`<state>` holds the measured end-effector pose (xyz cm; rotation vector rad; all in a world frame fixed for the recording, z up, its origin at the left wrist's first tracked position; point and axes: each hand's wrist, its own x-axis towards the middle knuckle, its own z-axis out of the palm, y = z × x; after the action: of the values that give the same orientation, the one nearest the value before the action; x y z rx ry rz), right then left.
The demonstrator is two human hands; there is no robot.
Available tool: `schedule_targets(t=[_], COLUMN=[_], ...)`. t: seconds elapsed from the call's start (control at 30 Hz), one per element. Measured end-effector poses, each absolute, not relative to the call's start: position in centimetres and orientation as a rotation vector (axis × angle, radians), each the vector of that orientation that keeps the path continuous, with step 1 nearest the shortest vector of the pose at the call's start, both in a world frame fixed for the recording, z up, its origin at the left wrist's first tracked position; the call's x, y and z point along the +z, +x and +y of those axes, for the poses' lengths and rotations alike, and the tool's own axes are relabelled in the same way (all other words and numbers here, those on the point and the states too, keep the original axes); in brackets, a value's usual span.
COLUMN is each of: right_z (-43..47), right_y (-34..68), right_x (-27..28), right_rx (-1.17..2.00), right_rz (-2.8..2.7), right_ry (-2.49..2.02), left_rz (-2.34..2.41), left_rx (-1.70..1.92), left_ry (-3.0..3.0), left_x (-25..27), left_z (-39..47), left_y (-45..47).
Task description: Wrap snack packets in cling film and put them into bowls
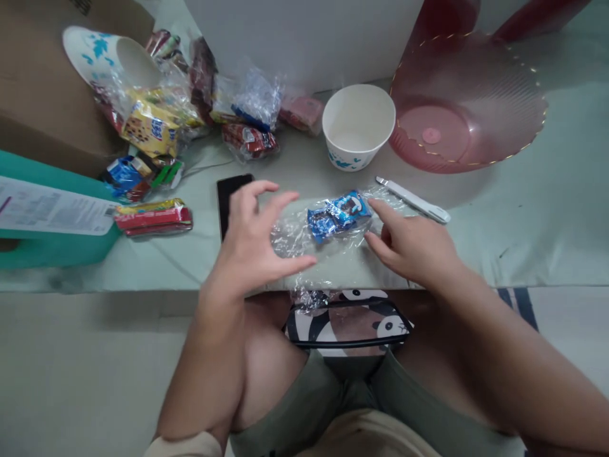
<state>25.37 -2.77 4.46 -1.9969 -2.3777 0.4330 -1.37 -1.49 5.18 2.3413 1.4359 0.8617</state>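
Small blue snack packets (339, 214) lie on crumpled clear plastic wrap (292, 238) in front of me. To their left, my left hand (257, 238) is held with fingers spread and thumb stretched out, holding nothing. My right hand (412, 244) is at the packets' right end. Its index finger and thumb are apart, the other fingers curl under, and nothing shows between them. The index fingertip is close to the packets; I cannot tell whether it touches. A black phone (234, 190) lies partly hidden behind my left hand. Beyond my right hand lies a white utility knife (413, 199).
A paper cup (349, 155) stands near a pink see-through bowl (518, 143). Bagged snacks (152, 127), a tipped paper cup (99, 54) and a red pack (155, 219) are at left, beside a cardboard box (38, 82) and a green box (52, 247). A panda-print bag (349, 324) rests on my lap.
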Motion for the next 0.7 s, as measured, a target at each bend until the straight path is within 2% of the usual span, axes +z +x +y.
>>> schedule_targets(t=[0.07, 0.2, 0.3, 0.43, 0.6, 0.7], right_z=[-2.8, -3.5, -4.0, -4.1, -3.7, -3.0], right_y=[25.0, 23.5, 22.3, 21.4, 21.7, 21.8], right_x=[4.1, 3.4, 2.6, 1.1, 0.0, -0.1], right_rx=[0.458, 0.545, 0.392, 0.219, 0.224, 0.294], right_rz=[-2.302, -2.344, -2.329, -2.196, -2.26, -2.283], right_ry=[-1.91, -1.39, -1.043, -1.091, -1.321, -1.388], left_rz=[1.446, 1.535, 1.45, 1.374, 1.514, 1.453], left_rx=[0.711, 0.957, 0.973, 0.861, 0.714, 0.74], left_ry=[2.311, 1.999, 1.597, 1.143, 1.421, 1.378], left_x=[4.9, 4.5, 4.2, 4.0, 3.9, 3.9], left_z=[-1.4, -0.9, -0.5, -0.1, 0.0, 0.0], left_y=[-0.6, 0.9, 1.3, 1.4, 1.6, 1.9])
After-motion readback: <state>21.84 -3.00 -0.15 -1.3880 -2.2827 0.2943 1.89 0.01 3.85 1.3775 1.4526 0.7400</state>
